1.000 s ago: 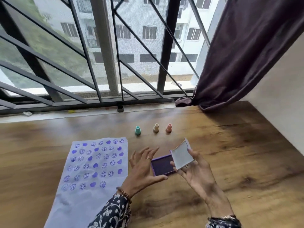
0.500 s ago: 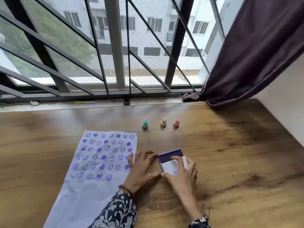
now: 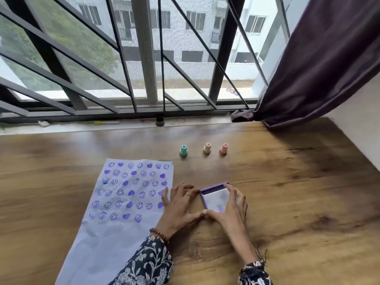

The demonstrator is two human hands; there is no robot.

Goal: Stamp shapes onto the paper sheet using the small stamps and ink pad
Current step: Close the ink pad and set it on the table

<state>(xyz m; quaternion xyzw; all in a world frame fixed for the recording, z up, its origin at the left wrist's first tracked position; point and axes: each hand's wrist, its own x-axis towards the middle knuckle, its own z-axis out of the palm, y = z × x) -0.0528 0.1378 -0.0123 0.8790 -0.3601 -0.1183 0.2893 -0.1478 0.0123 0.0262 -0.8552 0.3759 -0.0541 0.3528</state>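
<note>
A pale sheet of paper [image 3: 115,233] lies on the wooden table, its upper half covered with purple smiley and heart prints. To its right sits the purple ink pad [image 3: 216,197], its clear lid almost flat over it. My left hand [image 3: 178,206] rests against the pad's left side, fingers spread. My right hand [image 3: 232,208] presses on the lid from the right, thumb at its near corner. Three small stamps stand in a row farther back: a teal stamp [image 3: 183,150], a cream stamp [image 3: 207,148] and a pink stamp [image 3: 223,148].
The table [image 3: 298,202] ends at a window sill with a barred window behind. A dark purple curtain [image 3: 320,68] hangs at the right, next to a white wall. A small dark cap [image 3: 160,121] and a yellow object [image 3: 98,122] lie on the sill.
One second ago my right hand held the lid raised over the open pad. It has swung the lid down onto the pad, and both hands now sit at the pad's sides.
</note>
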